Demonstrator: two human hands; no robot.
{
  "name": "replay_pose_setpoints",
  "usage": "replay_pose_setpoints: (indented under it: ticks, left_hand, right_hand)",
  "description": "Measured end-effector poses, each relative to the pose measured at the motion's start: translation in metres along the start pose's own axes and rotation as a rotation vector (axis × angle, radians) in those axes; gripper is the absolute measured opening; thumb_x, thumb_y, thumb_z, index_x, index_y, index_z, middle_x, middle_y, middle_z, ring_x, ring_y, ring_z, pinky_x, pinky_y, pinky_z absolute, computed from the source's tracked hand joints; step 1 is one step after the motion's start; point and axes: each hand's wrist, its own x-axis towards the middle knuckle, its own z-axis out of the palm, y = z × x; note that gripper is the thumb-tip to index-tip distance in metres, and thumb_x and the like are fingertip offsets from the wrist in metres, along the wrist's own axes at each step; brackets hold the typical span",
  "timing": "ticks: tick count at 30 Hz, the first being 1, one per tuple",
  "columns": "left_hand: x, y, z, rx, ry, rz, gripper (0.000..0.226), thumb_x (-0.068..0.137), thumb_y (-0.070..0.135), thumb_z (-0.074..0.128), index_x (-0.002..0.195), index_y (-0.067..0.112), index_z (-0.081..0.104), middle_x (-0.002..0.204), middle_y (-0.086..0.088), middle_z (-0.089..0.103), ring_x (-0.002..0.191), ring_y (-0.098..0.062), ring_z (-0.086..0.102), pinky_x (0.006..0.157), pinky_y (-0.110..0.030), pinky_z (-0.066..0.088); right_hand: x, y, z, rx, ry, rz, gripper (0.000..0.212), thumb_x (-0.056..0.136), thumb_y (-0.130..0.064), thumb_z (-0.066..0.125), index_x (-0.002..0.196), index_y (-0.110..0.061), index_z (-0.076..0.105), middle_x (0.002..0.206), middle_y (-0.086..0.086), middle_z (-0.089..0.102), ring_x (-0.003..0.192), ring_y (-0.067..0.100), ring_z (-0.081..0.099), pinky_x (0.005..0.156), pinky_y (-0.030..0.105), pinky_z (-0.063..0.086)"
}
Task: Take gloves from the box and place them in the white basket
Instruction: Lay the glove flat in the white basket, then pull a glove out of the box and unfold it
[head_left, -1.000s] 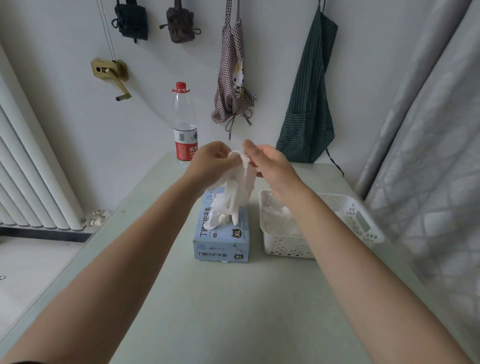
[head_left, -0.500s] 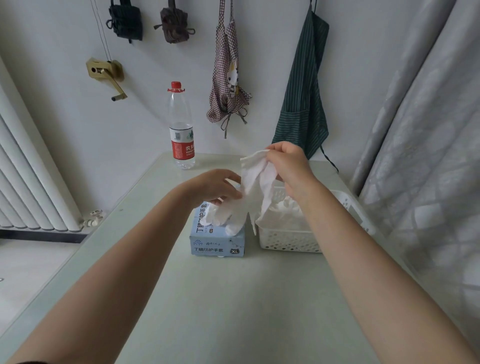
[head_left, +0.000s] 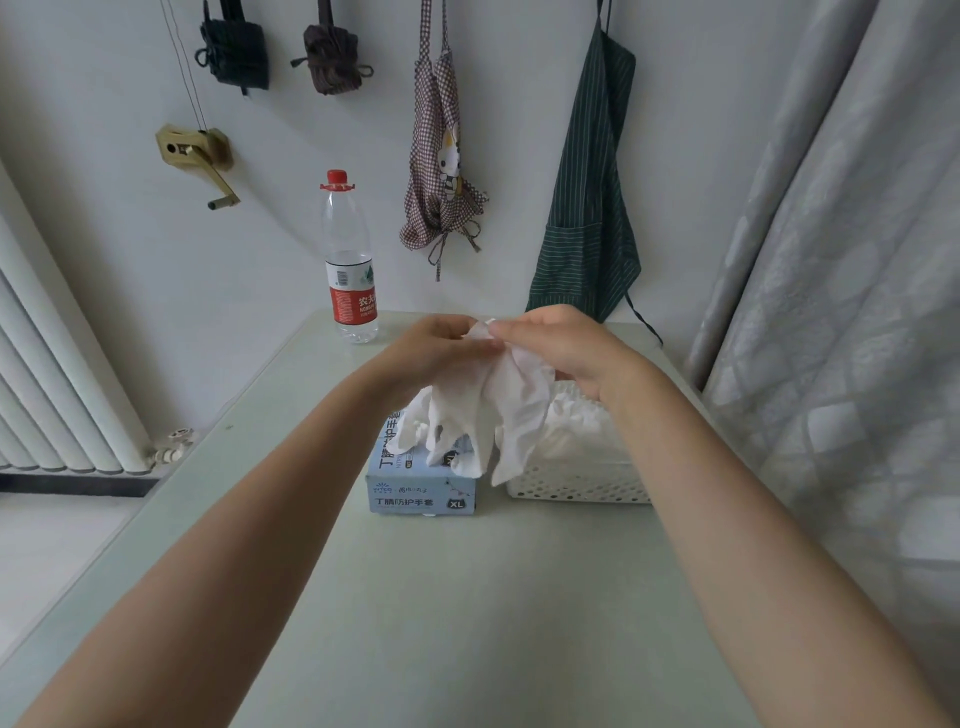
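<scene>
**Carry the glove across to the basket**

The left hand (head_left: 436, 348) and right hand (head_left: 561, 348) both pinch the cuff of one white glove (head_left: 483, 415), which hangs above the box (head_left: 421, 493). Release the left pinch first, then move toward 3 o'clock and lower the glove into the basket (head_left: 576, 488).

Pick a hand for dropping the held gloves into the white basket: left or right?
Right. The right hand pinches the gloves directly above the white basket; the left hand sits over the box.
</scene>
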Motion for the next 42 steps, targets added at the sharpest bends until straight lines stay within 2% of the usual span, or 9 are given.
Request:
replay_pose_setpoints:
  ticks: [5, 9, 13, 17, 20, 22, 28, 34, 42]
  left_hand:
    - [0.002, -0.013, 0.009, 0.022, -0.016, -0.051, 0.011, 0.089, 0.025, 0.072, 0.094, 0.016, 0.075, 0.091, -0.007, 0.073, 0.084, -0.022, 0.068, 0.079, -0.036, 0.054]
    - [0.004, -0.024, 0.012, 0.069, -0.042, -0.112, 0.028, 0.081, 0.036, 0.075, 0.096, 0.014, 0.074, 0.094, -0.016, 0.073, 0.082, -0.026, 0.068, 0.077, -0.040, 0.054]
    - [0.005, -0.032, 0.011, 0.153, -0.055, -0.219, 0.033, 0.082, 0.034, 0.074, 0.095, 0.004, 0.071, 0.091, -0.020, 0.071, 0.077, -0.029, 0.066, 0.075, -0.041, 0.054]
    - [0.017, -0.036, 0.002, -0.049, 0.002, -0.250, 0.032, 0.082, 0.029, 0.075, 0.088, 0.000, 0.064, 0.076, -0.013, 0.061, 0.064, -0.024, 0.055, 0.060, -0.032, 0.046]
    - [0.037, -0.029, -0.004, -0.144, 0.109, -0.239, 0.045, 0.067, 0.035, 0.086, 0.091, 0.001, 0.068, 0.085, -0.015, 0.055, 0.069, -0.026, 0.045, 0.061, -0.034, 0.037]
    - [0.049, -0.018, 0.003, 0.016, 0.160, -0.246, 0.028, 0.076, 0.027, 0.081, 0.092, 0.007, 0.070, 0.087, -0.015, 0.062, 0.074, -0.025, 0.053, 0.069, -0.033, 0.043]
    - [0.098, -0.034, 0.062, 0.745, 0.099, -0.194, 0.020, 0.081, 0.022, 0.073, 0.100, 0.024, 0.070, 0.101, 0.000, 0.066, 0.081, -0.014, 0.059, 0.070, -0.023, 0.040]
    - [0.103, -0.058, 0.117, 0.888, -0.001, 0.094, 0.024, 0.088, 0.045, 0.063, 0.107, 0.030, 0.066, 0.111, 0.003, 0.060, 0.106, -0.018, 0.057, 0.090, -0.037, 0.049]
    - [0.090, -0.075, 0.147, 1.171, -0.383, -0.076, 0.077, 0.089, 0.070, 0.047, 0.153, 0.033, 0.023, 0.160, 0.001, 0.025, 0.146, -0.025, 0.023, 0.117, -0.050, 0.020]
  right_hand:
    - [-0.003, 0.003, -0.006, -0.098, 0.104, 0.003, 0.012, 0.088, -0.026, 0.063, 0.081, -0.017, 0.058, 0.072, -0.002, 0.051, 0.064, 0.012, 0.046, 0.056, 0.025, 0.036]
    - [0.000, 0.009, -0.010, -0.044, 0.182, -0.011, 0.006, 0.094, -0.020, 0.052, 0.090, -0.016, 0.050, 0.081, -0.002, 0.045, 0.072, 0.013, 0.041, 0.062, 0.027, 0.035]
    - [0.007, 0.020, -0.016, 0.107, 0.304, 0.010, 0.018, 0.092, -0.014, 0.045, 0.076, -0.020, 0.039, 0.068, -0.002, 0.035, 0.061, 0.014, 0.034, 0.047, 0.019, 0.031]
    - [0.015, 0.038, -0.026, 0.316, 0.287, 0.133, 0.011, 0.092, -0.014, 0.050, 0.082, -0.019, 0.049, 0.079, 0.007, 0.048, 0.071, 0.022, 0.047, 0.062, 0.028, 0.042]
    - [0.015, 0.052, -0.034, 0.561, 0.226, 0.198, 0.007, 0.097, -0.005, 0.053, 0.093, -0.008, 0.058, 0.085, 0.009, 0.059, 0.071, 0.021, 0.056, 0.047, 0.023, 0.050]
    - [0.017, 0.066, -0.040, 0.564, 0.214, 0.231, 0.011, 0.096, -0.001, 0.052, 0.087, -0.006, 0.056, 0.078, 0.011, 0.056, 0.066, 0.020, 0.051, 0.042, 0.021, 0.048]
    - [0.016, 0.123, -0.066, 0.207, 0.367, 0.317, 0.016, 0.092, -0.001, 0.048, 0.079, -0.008, 0.054, 0.079, 0.011, 0.058, 0.058, 0.023, 0.057, 0.034, 0.024, 0.048]
    - [0.016, 0.161, -0.093, -0.186, 0.500, 0.279, 0.019, 0.094, -0.010, 0.046, 0.109, -0.005, 0.056, 0.113, 0.013, 0.060, 0.102, 0.030, 0.057, 0.074, 0.026, 0.039]
    - [0.011, 0.174, -0.091, -0.742, 0.519, 0.169, 0.029, 0.093, 0.005, 0.039, 0.121, -0.003, 0.042, 0.104, 0.018, 0.064, 0.086, 0.033, 0.060, 0.063, 0.033, 0.038]
